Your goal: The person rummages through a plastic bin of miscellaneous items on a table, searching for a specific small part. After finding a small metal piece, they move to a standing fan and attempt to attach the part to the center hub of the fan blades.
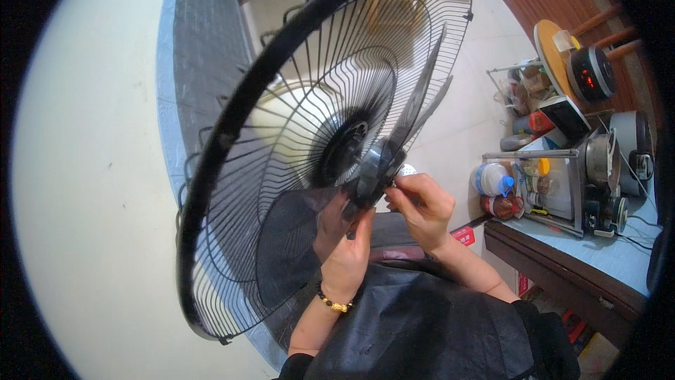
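A large fan with a black wire grille [214, 134] fills the middle of the view, tilted. Within the grille's ring sit dark, see-through fan blades [292, 243] around a glossy black hub [373, 169]. My left hand [346, 250], with a beaded bracelet at the wrist, is closed on a blade beside the hub; some of its fingers show dimly through the blade. Thumb and fingers of my right hand [425, 208] are pinched together at the hub's near right side. Whatever they hold there is too small or hidden to make out.
On the right, a table [506, 236] carries a metal rack [580, 190], jars, a blue-capped plastic jug [492, 179] and cooking appliances. A round wooden board [552, 49] stands behind. Green-topped stools [394, 18] are beyond the fan, and a pale wall [91, 169] runs along the left.
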Motion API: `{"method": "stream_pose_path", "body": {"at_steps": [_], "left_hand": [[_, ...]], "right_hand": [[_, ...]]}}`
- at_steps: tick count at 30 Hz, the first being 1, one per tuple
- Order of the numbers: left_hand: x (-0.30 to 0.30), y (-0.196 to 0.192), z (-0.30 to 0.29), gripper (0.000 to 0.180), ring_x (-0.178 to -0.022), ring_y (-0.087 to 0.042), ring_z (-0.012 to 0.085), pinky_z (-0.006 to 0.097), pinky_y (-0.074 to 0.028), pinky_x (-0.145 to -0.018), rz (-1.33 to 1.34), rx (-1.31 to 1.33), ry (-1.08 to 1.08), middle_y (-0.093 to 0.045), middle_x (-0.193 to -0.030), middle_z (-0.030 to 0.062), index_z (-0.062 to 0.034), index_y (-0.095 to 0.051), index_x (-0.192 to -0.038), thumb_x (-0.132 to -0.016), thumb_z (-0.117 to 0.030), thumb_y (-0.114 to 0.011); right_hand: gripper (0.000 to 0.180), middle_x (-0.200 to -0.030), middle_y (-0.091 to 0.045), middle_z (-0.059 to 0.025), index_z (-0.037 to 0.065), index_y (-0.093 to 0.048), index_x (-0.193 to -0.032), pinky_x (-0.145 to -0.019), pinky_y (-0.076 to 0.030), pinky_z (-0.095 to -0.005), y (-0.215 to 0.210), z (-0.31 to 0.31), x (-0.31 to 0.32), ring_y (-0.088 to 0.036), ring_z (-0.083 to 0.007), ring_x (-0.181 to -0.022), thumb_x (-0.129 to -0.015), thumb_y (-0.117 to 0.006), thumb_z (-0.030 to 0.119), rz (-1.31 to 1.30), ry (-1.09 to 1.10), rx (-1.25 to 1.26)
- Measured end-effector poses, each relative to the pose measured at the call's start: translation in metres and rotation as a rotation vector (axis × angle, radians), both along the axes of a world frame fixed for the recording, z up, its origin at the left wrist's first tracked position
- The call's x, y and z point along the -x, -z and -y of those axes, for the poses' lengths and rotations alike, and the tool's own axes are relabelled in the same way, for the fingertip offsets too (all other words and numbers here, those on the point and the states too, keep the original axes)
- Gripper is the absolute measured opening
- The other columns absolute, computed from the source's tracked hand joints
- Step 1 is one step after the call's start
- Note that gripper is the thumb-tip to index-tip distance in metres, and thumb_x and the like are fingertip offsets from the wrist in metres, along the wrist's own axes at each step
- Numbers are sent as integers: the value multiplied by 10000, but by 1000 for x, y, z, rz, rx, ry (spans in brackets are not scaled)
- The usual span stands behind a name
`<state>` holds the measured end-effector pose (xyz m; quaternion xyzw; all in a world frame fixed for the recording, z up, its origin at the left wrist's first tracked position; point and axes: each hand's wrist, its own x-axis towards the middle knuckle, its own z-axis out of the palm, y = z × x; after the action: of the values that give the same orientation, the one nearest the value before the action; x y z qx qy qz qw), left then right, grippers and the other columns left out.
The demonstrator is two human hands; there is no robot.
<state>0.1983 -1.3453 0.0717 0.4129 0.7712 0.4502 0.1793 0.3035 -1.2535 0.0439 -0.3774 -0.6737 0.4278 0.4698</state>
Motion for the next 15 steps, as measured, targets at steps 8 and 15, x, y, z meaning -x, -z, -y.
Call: {"method": "stream_pose_path", "body": {"at_steps": [8,15], "left_hand": [[0,-3,2,411,-948,-616,311,353,-529,-735,-7,49,20,-597,-1124,132,-36,-530,-1189,-826,-117,-704],[3,5,2,373,-905,-623,252,321,-523,-702,-104,12,38,-615,-1073,120,-34,-544,-1151,-821,-93,-708]], "right_hand": [[208,-727,-640,-101,-17,-639,-919,-506,-496,-246,3,1,-3,-632,-140,-578,-742,-748,-2,67,-7,27],[254,-745,-644,-107,-3,-638,-947,-488,-478,-274,3,-3,-2,-618,-173,-549,-721,-752,-12,90,-38,-136]]}}
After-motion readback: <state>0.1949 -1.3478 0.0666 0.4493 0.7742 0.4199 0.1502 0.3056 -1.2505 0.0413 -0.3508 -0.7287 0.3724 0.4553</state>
